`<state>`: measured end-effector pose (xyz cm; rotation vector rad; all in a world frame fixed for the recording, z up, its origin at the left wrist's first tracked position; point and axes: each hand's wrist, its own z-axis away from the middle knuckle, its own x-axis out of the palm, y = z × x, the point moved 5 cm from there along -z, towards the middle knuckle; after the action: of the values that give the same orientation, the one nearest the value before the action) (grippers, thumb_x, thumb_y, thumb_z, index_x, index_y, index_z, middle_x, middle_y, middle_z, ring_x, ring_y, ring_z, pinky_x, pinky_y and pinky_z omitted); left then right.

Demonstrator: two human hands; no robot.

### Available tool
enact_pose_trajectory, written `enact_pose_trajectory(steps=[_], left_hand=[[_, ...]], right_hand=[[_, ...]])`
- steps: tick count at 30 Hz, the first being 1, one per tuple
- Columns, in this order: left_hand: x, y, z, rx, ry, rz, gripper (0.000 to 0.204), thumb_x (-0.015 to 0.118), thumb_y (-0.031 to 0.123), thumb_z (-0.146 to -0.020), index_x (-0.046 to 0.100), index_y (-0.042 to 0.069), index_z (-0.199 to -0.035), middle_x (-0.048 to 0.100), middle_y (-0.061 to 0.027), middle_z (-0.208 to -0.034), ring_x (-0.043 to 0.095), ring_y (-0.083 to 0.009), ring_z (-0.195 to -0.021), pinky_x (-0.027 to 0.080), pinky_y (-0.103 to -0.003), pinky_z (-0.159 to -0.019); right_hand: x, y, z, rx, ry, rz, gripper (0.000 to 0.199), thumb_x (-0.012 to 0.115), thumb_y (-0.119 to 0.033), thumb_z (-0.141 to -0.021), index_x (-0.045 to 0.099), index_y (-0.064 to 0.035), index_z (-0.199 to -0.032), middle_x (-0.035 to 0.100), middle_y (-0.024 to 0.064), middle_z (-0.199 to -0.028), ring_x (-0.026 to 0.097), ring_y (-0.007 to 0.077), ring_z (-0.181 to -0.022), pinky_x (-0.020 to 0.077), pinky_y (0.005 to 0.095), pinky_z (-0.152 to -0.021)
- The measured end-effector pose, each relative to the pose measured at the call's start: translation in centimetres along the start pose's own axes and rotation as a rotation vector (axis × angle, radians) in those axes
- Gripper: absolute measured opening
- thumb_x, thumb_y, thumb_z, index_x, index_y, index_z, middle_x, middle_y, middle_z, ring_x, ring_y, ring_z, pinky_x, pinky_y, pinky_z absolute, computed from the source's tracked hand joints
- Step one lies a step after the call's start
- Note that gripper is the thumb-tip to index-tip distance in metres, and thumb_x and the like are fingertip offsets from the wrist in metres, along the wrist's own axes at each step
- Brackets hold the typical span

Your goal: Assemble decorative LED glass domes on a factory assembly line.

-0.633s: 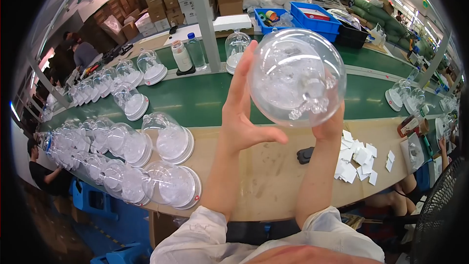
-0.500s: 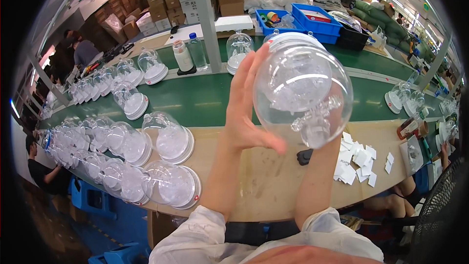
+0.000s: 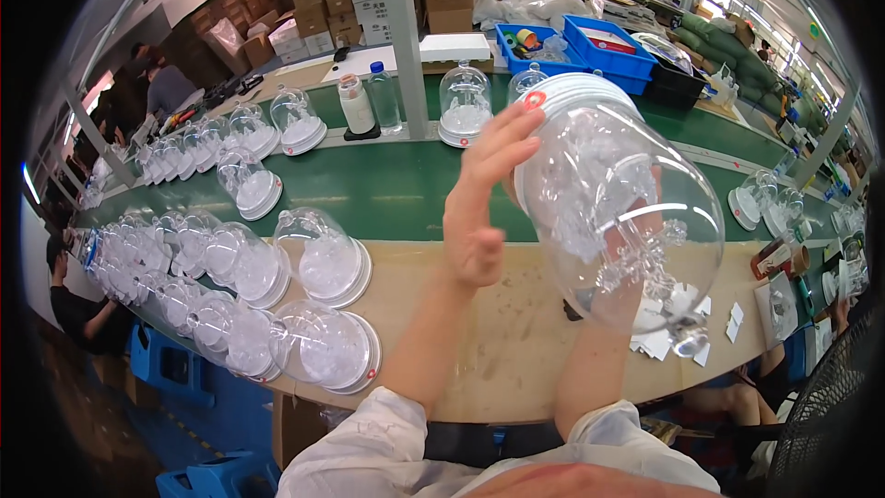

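Observation:
A clear cloche (image 3: 678, 194) with a knob on top and a white round base (image 3: 585, 92) is held up over the table, tilted with the knob toward me. Inside it are a clear, crystal-like figure and crumpled white material. Behind the cloche, my right hand (image 3: 638, 221) holds it up; its fingers show only in part through the clear wall. At the base's left edge is my left hand (image 3: 481, 198), open, fingers stretched beside a red sticker and thumb apart. White square cards (image 3: 654, 343) lie behind the cloche, partly covered.
Rows of similar cloches (image 3: 323, 346) lie on the left of the table. More stand along the green belt (image 3: 387, 180). Beyond are a blue-capped bottle (image 3: 383, 97), blue bins (image 3: 608, 55) and a metal post (image 3: 408, 46). People sit at both sides; a fan (image 3: 834, 387) is at right.
The cloche has moved right and turned, so its knob points lower right. My left hand has drawn back from the dome's side to near the base's edge.

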<state>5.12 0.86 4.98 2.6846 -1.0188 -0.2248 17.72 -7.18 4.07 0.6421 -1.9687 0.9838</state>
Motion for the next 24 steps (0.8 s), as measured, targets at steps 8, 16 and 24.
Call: enact_pose_trajectory(steps=[8,16,24], left_hand=[[0.0,2.1,-0.1,-0.044,0.364,-0.215,0.066,0.043,0.052,-0.094,0.050,-0.004,-0.126,0.051,-0.0213,-0.127,0.048,-0.0303,-0.119,0.033,-0.041,-0.104],[-0.5,-1.4,2.1,-0.232,0.460,-0.035,0.072,0.038,0.055,-0.096,0.045,-0.011,-0.126,0.051,-0.0191,-0.125,0.050,-0.0263,-0.117,0.037,-0.035,-0.102],[-0.6,-2.8,2.3,-0.172,0.485,0.128,0.083,0.039,0.067,-0.091,0.042,-0.007,-0.128,0.051,-0.0165,-0.123,0.053,-0.0225,-0.113,0.043,-0.036,-0.098]], right_hand=[[-1.1,0.4,-0.2,0.068,0.043,0.122,0.062,0.046,-0.049,-0.095,0.040,-0.0074,-0.141,0.045,0.0169,-0.141,0.046,0.0327,-0.128,0.0392,0.0511,-0.109],[-0.7,0.9,-0.4,0.060,0.160,0.138,0.053,0.052,-0.038,-0.096,0.044,-0.0035,-0.136,0.051,0.0157,-0.131,0.054,0.0271,-0.117,0.0488,0.0422,-0.098],[-2.1,-0.5,-0.7,-0.043,0.169,0.283,0.047,0.056,-0.031,-0.095,0.049,-0.0001,-0.130,0.058,0.0140,-0.121,0.059,0.0226,-0.107,0.0515,0.0368,-0.090]])
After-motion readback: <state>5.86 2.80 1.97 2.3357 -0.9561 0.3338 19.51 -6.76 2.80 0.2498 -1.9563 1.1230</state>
